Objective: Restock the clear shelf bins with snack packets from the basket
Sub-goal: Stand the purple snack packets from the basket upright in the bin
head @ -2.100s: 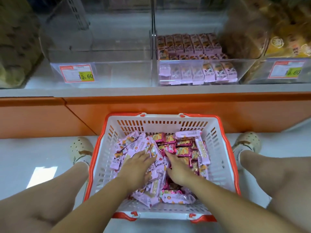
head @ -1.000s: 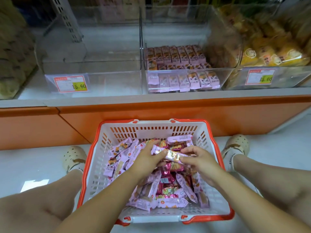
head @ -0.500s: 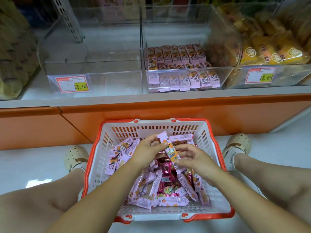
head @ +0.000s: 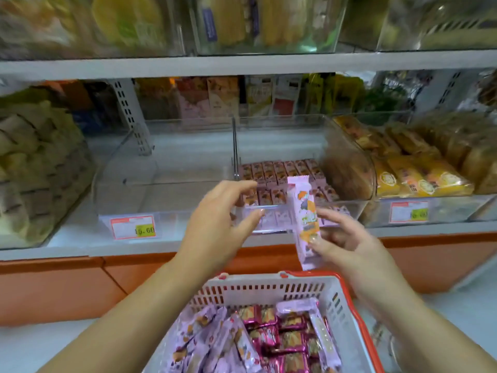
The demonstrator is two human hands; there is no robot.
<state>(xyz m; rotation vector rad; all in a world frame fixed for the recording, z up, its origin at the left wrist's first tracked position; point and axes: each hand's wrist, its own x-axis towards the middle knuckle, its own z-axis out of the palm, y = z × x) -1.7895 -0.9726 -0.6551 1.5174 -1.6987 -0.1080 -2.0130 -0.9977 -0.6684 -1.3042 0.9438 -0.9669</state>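
Observation:
My right hand [head: 347, 243] pinches a long pink snack packet [head: 303, 211] near its lower end and holds it upright in front of the middle clear bin [head: 347, 157]. That bin has neat rows of pink packets [head: 279, 173] on its floor. My left hand [head: 215, 224] hovers beside the packet with fingers loosely spread, holding nothing. Below, the white basket with a red rim [head: 269, 288] holds several pink and magenta packets [head: 269, 337].
An empty clear bin [head: 129, 162] with a price tag [head: 133, 227] stands left of the middle bin. Yellow packets [head: 419, 176] fill the bin to the right, and tan ones [head: 35, 157] fill the far left. An upper shelf [head: 242, 64] overhangs. The shelf base [head: 53, 289] is orange.
Both hands have risen out of the basket toward the shelf. The right hand now holds the packet alone and upright; the left has let go. The view has tilted up.

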